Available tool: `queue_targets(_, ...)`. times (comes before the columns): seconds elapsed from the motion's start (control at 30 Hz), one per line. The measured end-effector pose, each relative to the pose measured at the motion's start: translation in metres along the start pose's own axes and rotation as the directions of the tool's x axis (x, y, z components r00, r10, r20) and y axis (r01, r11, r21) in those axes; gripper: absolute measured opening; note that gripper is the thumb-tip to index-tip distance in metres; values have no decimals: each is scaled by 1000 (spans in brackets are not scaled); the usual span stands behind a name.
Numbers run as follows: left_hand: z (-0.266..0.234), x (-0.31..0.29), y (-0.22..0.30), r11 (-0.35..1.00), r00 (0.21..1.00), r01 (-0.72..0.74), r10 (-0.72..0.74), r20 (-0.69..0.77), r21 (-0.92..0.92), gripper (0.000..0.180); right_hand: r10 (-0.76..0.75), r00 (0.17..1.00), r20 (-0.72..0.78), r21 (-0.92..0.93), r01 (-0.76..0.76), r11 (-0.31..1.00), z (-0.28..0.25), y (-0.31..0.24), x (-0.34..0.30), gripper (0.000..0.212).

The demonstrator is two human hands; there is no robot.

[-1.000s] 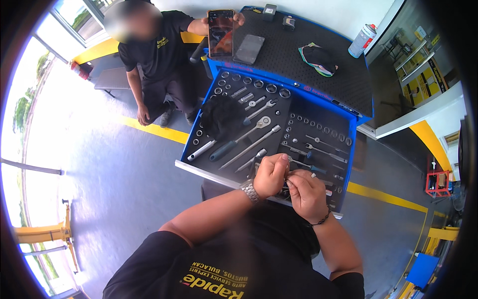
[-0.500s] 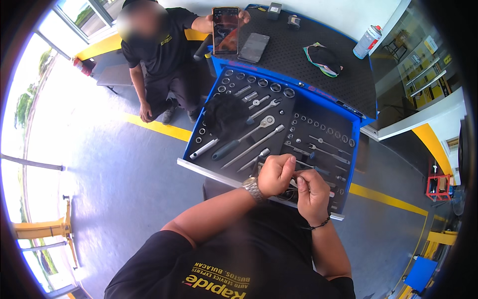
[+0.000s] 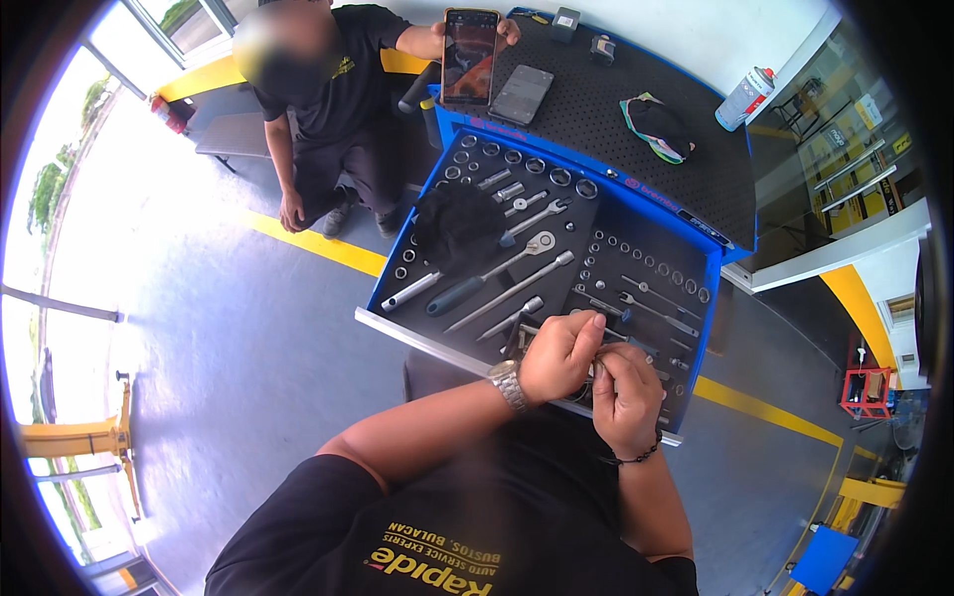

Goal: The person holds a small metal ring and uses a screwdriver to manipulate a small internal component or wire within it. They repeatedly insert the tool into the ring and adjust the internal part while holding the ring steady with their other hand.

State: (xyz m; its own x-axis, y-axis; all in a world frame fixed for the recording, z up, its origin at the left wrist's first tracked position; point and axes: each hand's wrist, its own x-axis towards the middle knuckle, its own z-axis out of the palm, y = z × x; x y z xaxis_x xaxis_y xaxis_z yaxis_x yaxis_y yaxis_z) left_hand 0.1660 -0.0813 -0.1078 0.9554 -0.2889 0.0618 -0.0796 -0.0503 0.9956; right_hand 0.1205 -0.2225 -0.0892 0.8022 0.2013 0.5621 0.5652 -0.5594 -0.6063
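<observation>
My left hand (image 3: 561,358), with a metal watch at the wrist, is closed in a fist-like pinch over the front of the open tool drawer (image 3: 407,333). Touching it at the fingertips is my right hand (image 3: 629,399), also closed, a dark bracelet on its wrist. Whatever the fingers pinch is too small and hidden to make out. Below and around them lie small tools in dark foam, partly covered by my hands. Left of my hands are a ratchet (image 3: 467,291), a long extension bar (image 3: 517,288) and a combination wrench (image 3: 537,221).
A dark cloth item (image 3: 457,226) lies over tools at the drawer's left. The blue cabinet's black top (image 3: 586,109) carries a phone (image 3: 522,94), a cap (image 3: 656,127) and a spray can (image 3: 745,99). Beyond the left side, a crouching person (image 3: 338,119) holds up another phone (image 3: 469,58).
The view has shifted slightly, so the cabinet sits a little further right. My hands stay pressed together, with the right fingers bent a bit more around the pinch.
</observation>
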Motion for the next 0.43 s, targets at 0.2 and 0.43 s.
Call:
queue_targets(0.2,-1,-2,10,948,995,102,-96,37,-302,48,225,969,-103,359,-174,917,-17,-11,-1,4)
queue_targets(0.43,-3,-16,45,716,969,248,-171,180,-652,54,146,974,-172,447,-55,893,-31,-32,3,11)
